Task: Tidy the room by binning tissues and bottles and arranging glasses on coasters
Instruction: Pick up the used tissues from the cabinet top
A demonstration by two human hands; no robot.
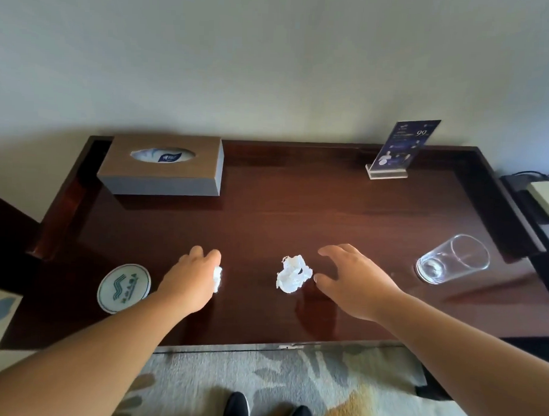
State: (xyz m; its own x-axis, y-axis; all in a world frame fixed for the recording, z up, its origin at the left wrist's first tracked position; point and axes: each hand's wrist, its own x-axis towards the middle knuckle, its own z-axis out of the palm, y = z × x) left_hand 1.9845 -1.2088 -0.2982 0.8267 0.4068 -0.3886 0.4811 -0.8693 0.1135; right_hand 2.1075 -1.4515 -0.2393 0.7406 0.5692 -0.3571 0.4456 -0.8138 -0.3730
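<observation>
My left hand (191,279) is curled over a small crumpled white tissue (217,277) on the dark wooden table (298,208); most of that tissue is hidden under my fingers. A second, larger crumpled tissue (293,274) lies in the middle of the table. My right hand (354,282) hovers just right of it, fingers spread, apart from it. A round white coaster (124,288) with a green logo lies left of my left hand. An empty clear glass (453,259) stands near the table's right edge.
A brown tissue box (162,168) sits at the back left. A blue card in an acrylic stand (399,150) is at the back right. A raised rim borders the table. Cables and a pale box (547,195) lie beyond the right edge. Patterned carpet below.
</observation>
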